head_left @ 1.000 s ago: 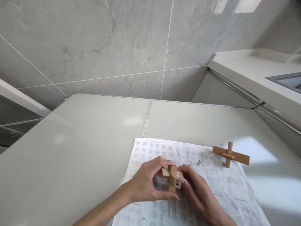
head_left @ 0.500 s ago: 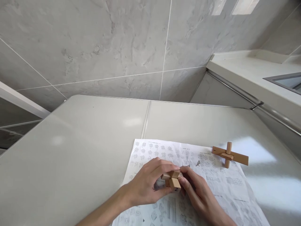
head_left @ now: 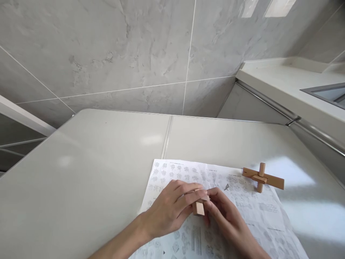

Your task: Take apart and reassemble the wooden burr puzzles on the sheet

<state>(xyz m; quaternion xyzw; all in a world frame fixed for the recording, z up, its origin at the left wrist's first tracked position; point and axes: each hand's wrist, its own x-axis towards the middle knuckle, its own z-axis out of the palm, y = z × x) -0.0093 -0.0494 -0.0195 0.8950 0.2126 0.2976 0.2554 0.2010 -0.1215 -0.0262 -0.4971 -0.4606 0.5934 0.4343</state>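
Note:
A small wooden burr puzzle (head_left: 198, 208) of interlocking square sticks is held between both hands, over a printed sheet. My left hand (head_left: 172, 207) wraps it from the left, its fingers lying across the top and hiding much of it. On the right side, my right hand (head_left: 225, 212) pinches the puzzle between thumb and fingers. The end of one stick points toward me between the hands. How the other sticks sit is hidden by the fingers.
A cross-shaped wooden puzzle (head_left: 262, 178) stands on the right side of the creased instruction sheet (head_left: 185, 169). Beneath is a pale folding table (head_left: 121, 151) with a centre seam. A grey tiled wall (head_left: 121, 54) rises behind, and a white counter (head_left: 283, 75) is at right.
The burr puzzle has been turned in the hands, so a different stick end faces me. My left fingers have shifted further over its top. The cross-shaped puzzle stays put.

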